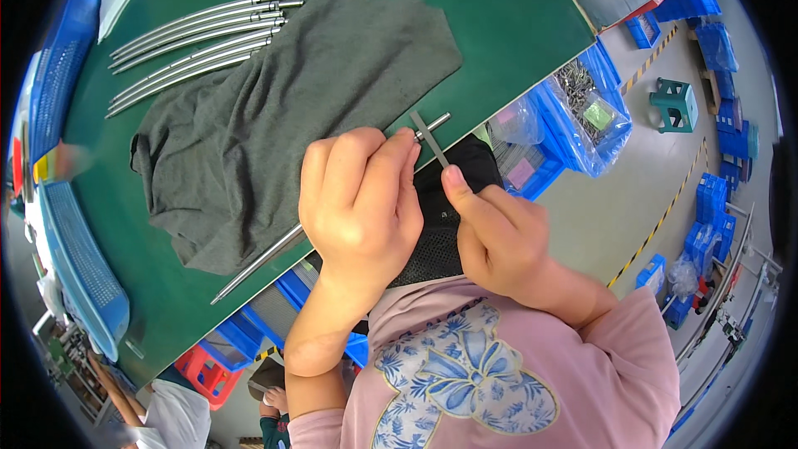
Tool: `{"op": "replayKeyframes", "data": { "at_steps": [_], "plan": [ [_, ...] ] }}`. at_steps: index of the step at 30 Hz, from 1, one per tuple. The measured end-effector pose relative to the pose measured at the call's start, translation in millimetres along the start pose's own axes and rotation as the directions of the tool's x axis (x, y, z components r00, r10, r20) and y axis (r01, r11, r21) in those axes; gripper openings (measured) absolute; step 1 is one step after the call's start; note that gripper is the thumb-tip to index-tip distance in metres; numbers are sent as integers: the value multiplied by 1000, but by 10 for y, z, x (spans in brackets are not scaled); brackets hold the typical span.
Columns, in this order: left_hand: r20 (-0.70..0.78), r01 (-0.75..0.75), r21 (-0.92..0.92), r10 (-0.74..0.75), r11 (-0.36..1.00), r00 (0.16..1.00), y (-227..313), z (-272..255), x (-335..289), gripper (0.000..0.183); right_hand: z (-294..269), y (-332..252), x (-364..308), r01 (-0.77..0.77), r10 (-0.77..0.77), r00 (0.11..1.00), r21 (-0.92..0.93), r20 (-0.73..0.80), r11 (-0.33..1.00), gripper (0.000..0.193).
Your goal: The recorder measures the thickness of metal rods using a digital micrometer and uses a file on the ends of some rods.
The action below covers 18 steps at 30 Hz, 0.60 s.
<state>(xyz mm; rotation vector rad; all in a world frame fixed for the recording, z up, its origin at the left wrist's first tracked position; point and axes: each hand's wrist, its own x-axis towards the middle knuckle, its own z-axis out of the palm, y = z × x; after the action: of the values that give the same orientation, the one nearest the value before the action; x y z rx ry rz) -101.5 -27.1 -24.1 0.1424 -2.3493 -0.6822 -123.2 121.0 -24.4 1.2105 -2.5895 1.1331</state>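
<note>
My left hand (pixel 357 199) is closed around a slim metal rod (pixel 259 264). The rod runs from the lower left, passes under my fist and shows its stepped tip beyond my fingers. A narrow flat grey file-like strip (pixel 430 140) lies across the rod near that tip, pinched between the thumb and fingers of my right hand (pixel 503 233). Under the left fist a dark grey cloth (pixel 299 108) spreads over the green table (pixel 499 25). Several similar metal rods (pixel 199 29) lie side by side at the cloth's far left edge.
Blue perforated baskets (pixel 87 266) line the table's left side. Past the right edge stands a blue bin (pixel 611 129) lined with plastic and holding small metal parts. A green stool (pixel 673 106) is on the floor farther right. Another person (pixel 179 416) is at the lower left.
</note>
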Motion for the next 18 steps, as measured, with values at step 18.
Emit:
{"op": "replayKeyframes", "data": {
  "at_steps": [18],
  "plan": [
    [-32, -23, -51, 21, 998, 999, -14, 13, 4, 19, -135, -19, 111, 57, -53, 998, -99, 45, 993, 50]
  ]
}}
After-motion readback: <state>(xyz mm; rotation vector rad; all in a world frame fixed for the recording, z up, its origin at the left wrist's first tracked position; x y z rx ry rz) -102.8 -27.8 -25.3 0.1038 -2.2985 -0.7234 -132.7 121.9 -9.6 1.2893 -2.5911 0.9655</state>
